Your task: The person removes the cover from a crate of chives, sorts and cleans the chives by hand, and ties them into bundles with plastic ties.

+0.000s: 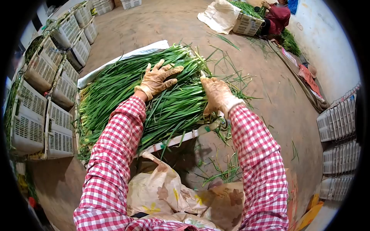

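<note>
Beige apron cloth point(154, 188), printed with brown and yellow flowers, bunches at six o'clock, nearest the wearer. Red-and-white checked sleeves point(111, 150) reach up from seven and five o'clock. Scattered leaves point(227, 171) litter the floor point(277, 127) towards five. Farther up, a heap of long green stalks point(177, 104) lies in a shallow crate point(181, 139), filling the middle of the view and spreading towards nine and ten. Its near rim shows below the heap.

At eleven o'clock from centre, the gloved left grip point(158, 79) rests flat on the stalks, opened out with its fingers spread. At two, the gloved right grip point(219, 95) is at the heap's right-hand end, fingers bent downward; I cannot tell whether it is closed on anything. White sheeting point(148, 49) edges the heap's far side towards eleven.

Stacked pale crates point(29, 115) line the side from nine to ten o'clock, while more crates point(339, 119) stand in stacks at three to four. Farthest off, near one o'clock, a white cloth point(219, 17) hangs beside another crate of greens point(248, 25), with a person in dark red point(278, 17) sitting just beyond it by the wall point(327, 42).
</note>
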Demonstrator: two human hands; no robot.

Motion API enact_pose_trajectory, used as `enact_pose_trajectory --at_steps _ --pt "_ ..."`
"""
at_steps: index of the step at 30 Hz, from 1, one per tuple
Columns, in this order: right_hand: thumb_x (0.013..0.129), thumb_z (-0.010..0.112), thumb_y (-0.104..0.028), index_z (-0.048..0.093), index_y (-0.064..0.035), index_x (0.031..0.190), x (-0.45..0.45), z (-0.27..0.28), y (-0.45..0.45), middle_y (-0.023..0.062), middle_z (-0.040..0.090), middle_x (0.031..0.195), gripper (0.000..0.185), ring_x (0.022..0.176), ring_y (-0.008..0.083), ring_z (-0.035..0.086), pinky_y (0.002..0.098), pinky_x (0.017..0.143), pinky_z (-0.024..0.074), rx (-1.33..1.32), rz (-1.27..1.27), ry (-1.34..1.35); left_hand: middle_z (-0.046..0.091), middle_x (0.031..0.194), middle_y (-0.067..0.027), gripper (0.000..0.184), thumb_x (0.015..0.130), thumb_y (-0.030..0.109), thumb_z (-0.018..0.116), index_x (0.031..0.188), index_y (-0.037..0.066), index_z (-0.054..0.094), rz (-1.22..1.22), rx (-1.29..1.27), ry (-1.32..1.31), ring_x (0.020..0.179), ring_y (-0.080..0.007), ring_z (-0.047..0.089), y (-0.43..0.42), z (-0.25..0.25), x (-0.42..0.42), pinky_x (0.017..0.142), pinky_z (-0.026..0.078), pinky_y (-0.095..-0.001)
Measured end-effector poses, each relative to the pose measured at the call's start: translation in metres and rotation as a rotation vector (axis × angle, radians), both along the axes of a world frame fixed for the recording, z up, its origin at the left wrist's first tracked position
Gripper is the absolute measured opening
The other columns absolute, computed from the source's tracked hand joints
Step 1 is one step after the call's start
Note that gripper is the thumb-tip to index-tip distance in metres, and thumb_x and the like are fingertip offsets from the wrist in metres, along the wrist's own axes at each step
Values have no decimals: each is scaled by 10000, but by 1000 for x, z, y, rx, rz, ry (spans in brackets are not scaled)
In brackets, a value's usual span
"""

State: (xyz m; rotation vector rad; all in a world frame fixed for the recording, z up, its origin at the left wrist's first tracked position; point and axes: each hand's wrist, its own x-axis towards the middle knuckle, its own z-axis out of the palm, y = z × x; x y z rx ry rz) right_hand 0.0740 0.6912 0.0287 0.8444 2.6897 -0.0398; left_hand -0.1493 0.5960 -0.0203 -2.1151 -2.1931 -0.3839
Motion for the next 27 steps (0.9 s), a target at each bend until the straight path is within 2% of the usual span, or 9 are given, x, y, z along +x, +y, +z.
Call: enact_pose_trajectory --at_steps 4,8,10,13,16,18,20,24,27 --pt "467 922 -264 267 34 1397 0 -11 23 201 483 1319 1176 1224 338 467 347 1010 414 -223 71 152 413 1441 -20 518 903 573 432 1393 415 378 -2 41 38 1390 -325 241 -2 -5 0 1091 139 -614" --pt "608 848 -296 312 58 1349 25 -20 -8 222 610 1052 981 992 337 611 377 877 499 -303 92 117 398 1451 -36 537 913 574 418 1409 370 377 -32 9 -2 1405 -309 211 0 -2 -6 1099 107 -593" --pt "609 839 -324 359 54 1309 34 -17 -45 180 621 970 930 910 300 637 376 774 523 29 181 4 403 1447 -42 529 917 553 434 1410 368 376 -17 -24 -24 1405 -308 212 -4 1 -2 1102 111 -585" --pt "597 841 -327 344 49 1329 42 -43 -51 147 631 947 962 863 286 647 375 734 522 62 172 74 395 1449 -69 506 926 527 446 1398 350 401 -31 -54 -64 1402 -317 219 -10 8 5 1105 109 -585" --pt "605 832 -307 348 55 1313 46 -60 -44 145 636 928 930 827 298 651 378 700 521 335 339 500 348 1472 -106 552 898 537 499 1381 277 440 -68 178 -29 1389 -333 249 -26 19 31 1095 170 -583" --pt "669 766 -211 426 79 1233 50 -51 -53 122 644 869 719 827 252 655 360 685 519 4 120 408 309 1489 -119 824 755 616 634 1422 203 380 -233 218 -72 1408 -317 218 -54 40 70 1130 117 -519" --pt "761 668 -163 504 49 1068 55 -53 -67 143 641 784 407 651 275 661 373 559 530 9 119 422 291 1497 -121 1162 608 686 695 1473 80 210 -353 42 -117 1431 -264 170 -76 32 105 1144 55 -483" --pt "791 632 -158 552 -38 759 94 -53 -151 91 600 640 148 545 220 632 357 482 513 84 85 343 276 1501 -116 1210 562 658 730 1475 76 189 -380 -120 43 1417 -282 196 -120 18 150 1118 103 -562" --pt "790 627 -156 546 -40 752 127 -39 -185 82 573 591 146 519 221 623 371 474 508 -7 43 330 306 1483 -99 1173 580 609 739 1466 61 200 -441 -135 45 1387 -279 254 -165 14 183 1098 149 -581"
